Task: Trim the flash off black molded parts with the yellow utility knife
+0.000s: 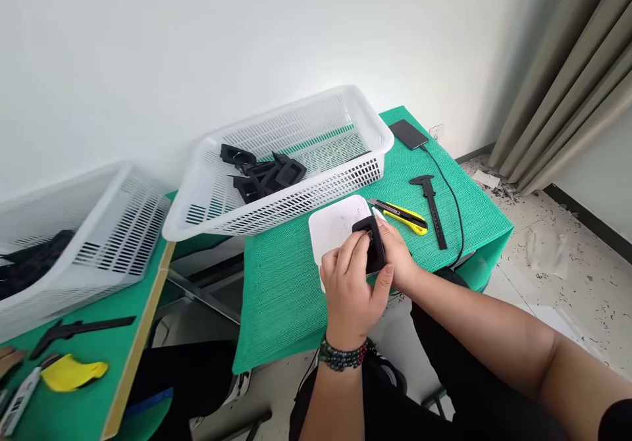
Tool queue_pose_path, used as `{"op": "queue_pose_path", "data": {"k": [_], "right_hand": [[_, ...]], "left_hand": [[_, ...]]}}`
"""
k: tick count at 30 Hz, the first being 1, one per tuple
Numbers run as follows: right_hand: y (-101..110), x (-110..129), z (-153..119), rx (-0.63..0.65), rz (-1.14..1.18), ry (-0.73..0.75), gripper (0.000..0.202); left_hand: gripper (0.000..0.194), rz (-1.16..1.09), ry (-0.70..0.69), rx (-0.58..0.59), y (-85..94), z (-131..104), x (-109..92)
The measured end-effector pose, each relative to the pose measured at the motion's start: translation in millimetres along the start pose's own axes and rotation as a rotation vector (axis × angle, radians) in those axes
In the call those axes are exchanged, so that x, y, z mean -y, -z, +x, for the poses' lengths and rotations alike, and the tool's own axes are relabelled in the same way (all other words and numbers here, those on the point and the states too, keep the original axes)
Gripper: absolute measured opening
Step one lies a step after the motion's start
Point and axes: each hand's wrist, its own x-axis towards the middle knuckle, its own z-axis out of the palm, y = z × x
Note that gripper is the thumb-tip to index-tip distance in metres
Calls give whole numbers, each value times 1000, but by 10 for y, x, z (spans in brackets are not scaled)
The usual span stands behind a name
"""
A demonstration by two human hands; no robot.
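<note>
Both hands meet over a white tray [330,225] near the front of the green table. My left hand [349,286], with a beaded bracelet at the wrist, has its fingers curled over a black rectangular frame [376,257]. On the frame's right side, my right hand [397,255] grips it from behind, and its fingers are partly hidden. A white tip shows by the right fingers; what it belongs to is hidden. Just beyond the right hand lie a yellow utility knife [402,217] with its blade out and a black caliper [432,210].
A white basket [296,201] behind the hands holds several black frames [269,174]. A black phone-like device [409,134] with a cable lies at the back right. At the left, another table bears a basket [113,230], a caliper [81,329] and a person's hand [10,360].
</note>
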Motion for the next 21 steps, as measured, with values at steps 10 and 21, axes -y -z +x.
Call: {"op": "queue_pose_path", "data": {"k": [10, 21], "right_hand": [[16, 52, -152, 75, -13, 54, 49], [-26, 29, -128, 125, -81, 93, 57]], "left_hand": [[44, -204, -2, 4, 57, 49, -21], [37, -295, 30, -7, 56, -16, 48]]}}
